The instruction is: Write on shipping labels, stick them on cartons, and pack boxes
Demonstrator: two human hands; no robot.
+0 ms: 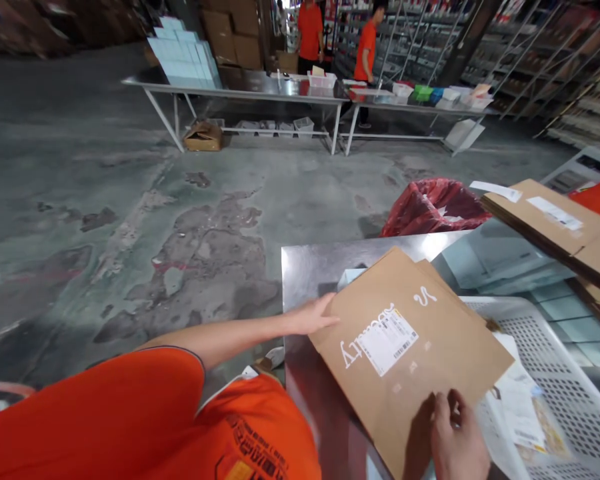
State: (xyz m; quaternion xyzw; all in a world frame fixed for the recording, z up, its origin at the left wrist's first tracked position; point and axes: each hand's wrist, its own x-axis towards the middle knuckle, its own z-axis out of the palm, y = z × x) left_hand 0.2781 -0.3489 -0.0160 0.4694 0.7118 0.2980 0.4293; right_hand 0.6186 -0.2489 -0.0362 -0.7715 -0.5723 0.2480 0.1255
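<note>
A flat brown cardboard carton (450, 347) with white lettering lies tilted over the steel table and partly over a white basket. Stuck on its face is a white shipping label (389, 340). My left hand (316, 316) grips the carton's left edge, thumb on top, the other fingers partly hidden at the edge. Over the carton's near right side, my right hand (457, 433) is closed, fingertips curled together. What they hold, if anything, is hidden. In the white basket (555, 333) lie papers and a clear bag (550, 420).
The steel table (305, 267) has its edge left of the carton. Stacked flat cartons (570, 227) and pale blue boxes (505, 257) stand at right. Behind is a red-lined bin (405, 207). Across the floor, two people in orange shirts (310, 33) are near long tables (250, 93).
</note>
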